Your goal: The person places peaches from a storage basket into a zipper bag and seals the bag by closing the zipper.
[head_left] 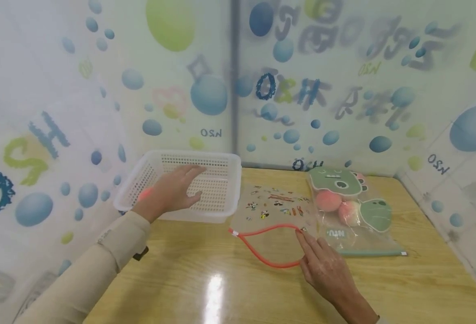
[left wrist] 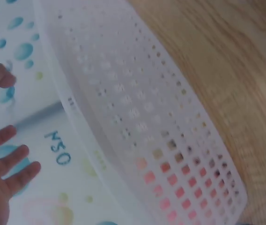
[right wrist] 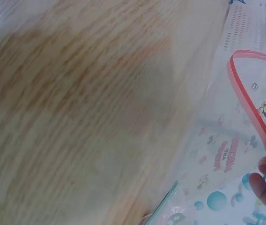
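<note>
By the right grip (head_left: 328, 265), the red zip (head_left: 276, 265) of the clear bag (head_left: 276, 213) is pinched at its right end, bowed open leftward; left grip (head_left: 174, 186) is empty, spread above the basket (head_left: 234, 184). A red item (head_left: 144, 194), partly hidden, is seated in the basket's left end, left grip nearer. Two pink balls (head_left: 328, 200) are held in the green-zip bag (head_left: 369, 240), right.
</note>
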Motion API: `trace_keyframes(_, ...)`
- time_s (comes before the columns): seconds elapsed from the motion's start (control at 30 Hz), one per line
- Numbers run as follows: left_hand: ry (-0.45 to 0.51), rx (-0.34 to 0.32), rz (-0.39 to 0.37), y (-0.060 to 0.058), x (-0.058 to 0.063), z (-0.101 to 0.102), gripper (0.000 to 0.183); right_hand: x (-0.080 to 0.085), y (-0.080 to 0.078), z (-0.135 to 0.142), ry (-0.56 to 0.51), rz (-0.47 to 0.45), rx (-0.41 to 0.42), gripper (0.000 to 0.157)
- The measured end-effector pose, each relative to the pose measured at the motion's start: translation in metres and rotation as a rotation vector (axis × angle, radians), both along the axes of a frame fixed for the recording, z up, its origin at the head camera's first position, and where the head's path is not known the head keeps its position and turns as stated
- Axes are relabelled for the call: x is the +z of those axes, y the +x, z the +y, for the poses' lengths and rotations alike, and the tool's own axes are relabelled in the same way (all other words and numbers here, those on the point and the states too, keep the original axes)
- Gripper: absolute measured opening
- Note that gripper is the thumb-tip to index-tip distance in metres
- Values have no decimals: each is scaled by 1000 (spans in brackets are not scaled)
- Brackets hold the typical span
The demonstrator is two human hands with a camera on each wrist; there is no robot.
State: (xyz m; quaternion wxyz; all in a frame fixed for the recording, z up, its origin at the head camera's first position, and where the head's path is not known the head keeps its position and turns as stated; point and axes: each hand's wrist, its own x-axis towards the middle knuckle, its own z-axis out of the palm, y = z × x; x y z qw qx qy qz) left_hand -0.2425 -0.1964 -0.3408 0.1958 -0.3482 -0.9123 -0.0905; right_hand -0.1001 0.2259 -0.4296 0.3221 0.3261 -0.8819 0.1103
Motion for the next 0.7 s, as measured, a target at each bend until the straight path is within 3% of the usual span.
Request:
trace_keyframes(0.17,2,245,-300,-12,5,-20,88,-3,0,1,-13,9,8,56)
trace_keyframes(0.3,0,406,-438,-20,4,-35,101,-5,0,2,-8,27,-1,55)
trace_keyframes(0.57,-85,557,-609,-23,-4,-61,114,-9,5,5,1,20,-25,56)
trace_keyframes(0.63,-85,579,-691,-22,-5,-67,113,-9,6,5,6,3,-32,56)
trace_keyframes(0.7,-70,591,-765,-21,-8,-72,101,-8,6,5,-1,-1,-33,56)
